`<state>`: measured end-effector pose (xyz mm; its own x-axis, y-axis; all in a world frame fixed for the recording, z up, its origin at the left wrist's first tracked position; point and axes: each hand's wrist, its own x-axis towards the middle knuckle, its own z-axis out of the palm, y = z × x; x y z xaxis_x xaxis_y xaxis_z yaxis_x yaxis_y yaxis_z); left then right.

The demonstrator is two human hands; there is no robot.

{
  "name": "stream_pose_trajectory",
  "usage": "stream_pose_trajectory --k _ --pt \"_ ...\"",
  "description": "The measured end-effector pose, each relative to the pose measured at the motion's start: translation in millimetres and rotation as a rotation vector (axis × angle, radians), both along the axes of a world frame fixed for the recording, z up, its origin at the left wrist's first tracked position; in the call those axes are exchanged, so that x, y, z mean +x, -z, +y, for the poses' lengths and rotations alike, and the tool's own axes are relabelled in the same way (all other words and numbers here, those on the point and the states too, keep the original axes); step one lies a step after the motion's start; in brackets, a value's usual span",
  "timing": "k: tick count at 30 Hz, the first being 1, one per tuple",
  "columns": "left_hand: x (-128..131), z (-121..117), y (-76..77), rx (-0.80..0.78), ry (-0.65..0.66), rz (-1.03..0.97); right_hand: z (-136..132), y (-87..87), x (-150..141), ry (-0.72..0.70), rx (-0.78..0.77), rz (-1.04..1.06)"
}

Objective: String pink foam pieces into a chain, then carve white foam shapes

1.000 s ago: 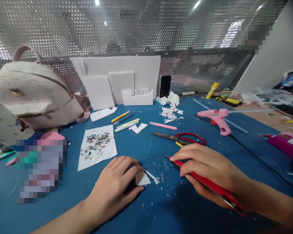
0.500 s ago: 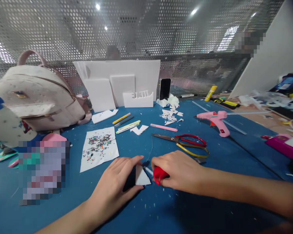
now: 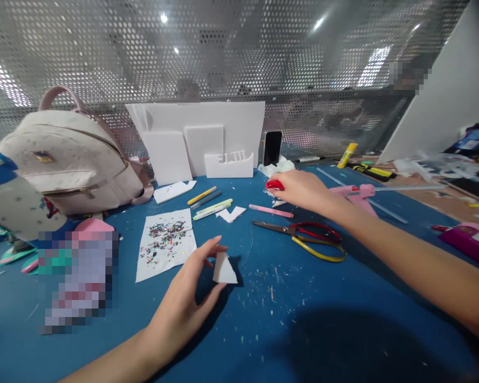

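Between the thumb and fingers of my left hand (image 3: 193, 282) is a small white foam board piece (image 3: 225, 269), held just above the blue table. My right hand (image 3: 299, 187) is stretched out towards the phone and is closed around a red craft knife (image 3: 275, 185). Most of the knife is hidden by the hand; its blade does not show now. Under the right hand are white foam scraps (image 3: 278, 202), partly covered. Scissors (image 3: 277, 228) with red and yellow handles lie between the two hands, and a thin wire (image 3: 251, 247) lies by their tip.
Left of my hands is a paper (image 3: 143, 268) with colourful bits. Several markers (image 3: 213, 209) lie beyond it. White foam panels (image 3: 165, 157), a backpack (image 3: 69, 154) and a phone (image 3: 272, 149) stand at the back. A pink glue gun (image 3: 363, 199) lies behind my right forearm.
My right hand has moved away from the foam board piece, forward to the scraps, carrying the red craft knife. My left hand keeps the piece, now tilted up a little.
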<state>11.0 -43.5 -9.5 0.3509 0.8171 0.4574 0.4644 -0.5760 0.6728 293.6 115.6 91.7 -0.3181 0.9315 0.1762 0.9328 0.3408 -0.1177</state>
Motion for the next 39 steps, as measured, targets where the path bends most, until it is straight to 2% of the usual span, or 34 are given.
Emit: stream_pose_trajectory --k 4,7,9,13,16,22,29,34,39 --pt "0.7 1.2 -0.9 -0.039 0.007 -0.075 -31.1 6.1 -24.5 -0.234 -0.173 0.129" --pt "1.8 0.9 -3.0 -0.098 0.014 -0.123 -59.1 13.9 -45.2 -0.445 -0.458 0.371" --pt "2.4 -0.1 -4.6 -0.126 0.042 -0.142 -72.3 18.2 -54.5 -0.476 -0.612 0.467" --pt "2.6 -1.8 -6.4 -0.156 0.090 -0.164 -82.5 21.5 -61.0 -0.439 -0.767 0.521" --pt "3.7 0.6 -7.2 -0.204 0.079 -0.259 -81.8 22.8 -60.5 -0.403 -0.801 0.563" --pt "6.5 11.7 -10.4 -0.408 0.024 -0.451 -80.9 26.0 -60.0 -0.394 -0.791 0.552" --pt "1.1 14.8 -13.0 -0.449 -0.090 -0.360 -81.4 23.7 -57.5 -0.434 -0.761 0.469" --pt "1.9 14.2 -14.7 -0.419 -0.093 -0.339 -82.8 20.8 -57.0 -0.442 -0.767 0.430" --pt "4.0 14.1 -14.6 -0.465 -0.090 -0.321 -85.8 20.7 -58.0 -0.477 -0.772 0.447"
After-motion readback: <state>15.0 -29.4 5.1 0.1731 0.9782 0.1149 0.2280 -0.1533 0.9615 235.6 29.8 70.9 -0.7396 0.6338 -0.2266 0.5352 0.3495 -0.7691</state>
